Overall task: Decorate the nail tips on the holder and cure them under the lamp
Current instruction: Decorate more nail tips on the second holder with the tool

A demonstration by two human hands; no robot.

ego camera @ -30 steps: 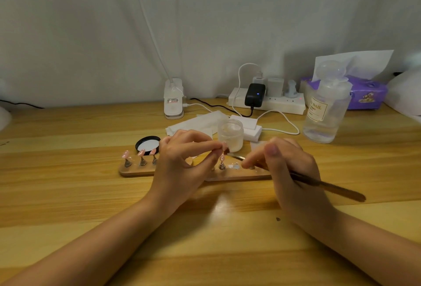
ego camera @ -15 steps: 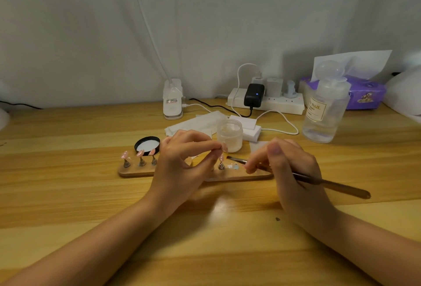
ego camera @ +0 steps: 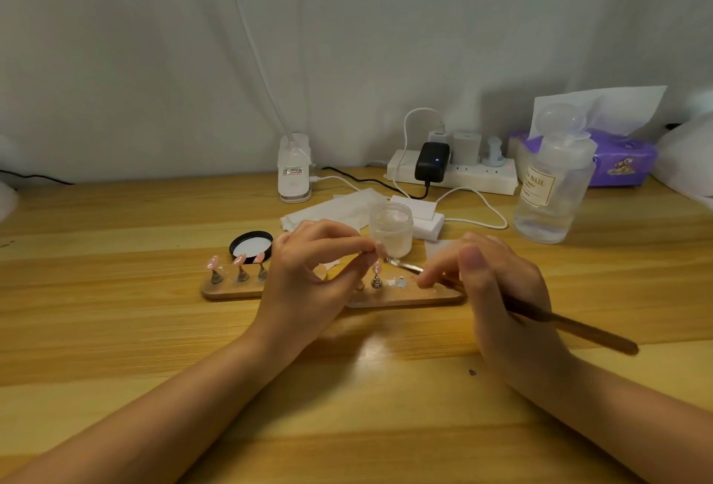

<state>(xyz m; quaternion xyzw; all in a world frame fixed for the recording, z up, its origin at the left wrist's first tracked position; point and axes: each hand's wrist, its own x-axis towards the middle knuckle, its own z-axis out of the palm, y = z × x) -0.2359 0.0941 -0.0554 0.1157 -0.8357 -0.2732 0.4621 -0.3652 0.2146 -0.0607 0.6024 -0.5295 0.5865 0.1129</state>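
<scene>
Left hand: A small pink nail tip (ego camera: pixel 381 250) is being pinched between the thumb and first finger of the left hand (ego camera: pixel 308 283), just above the holder (ego camera: pixel 409 296).

Right hand: A thin tool (ego camera: pixel 540 315) is being held like a pencil by the curled fingers (ego camera: pixel 428 279) of the right hand (ego camera: pixel 497 290).

Tool: Its long line is being kept low and slanted, with the handle out to the right and the shiny end (ego camera: pixel 401 264) aimed left at the pinched nail tip.

Gap: The shiny end is being kept just beside the nail tip; whether they touch cannot be told.

Holder: It is lying flat on the counter (ego camera: pixel 115 329), long side left to right. Three pink tips (ego camera: pixel 237 260) are being held up on stands at its left end.

Next move: The tool probably needs only a tiny push left. The right hand is the nearer one for that.

Jar: An open jar (ego camera: pixel 391 229) is standing just behind, its black lid (ego camera: pixel 250 246) off beside it.
</scene>
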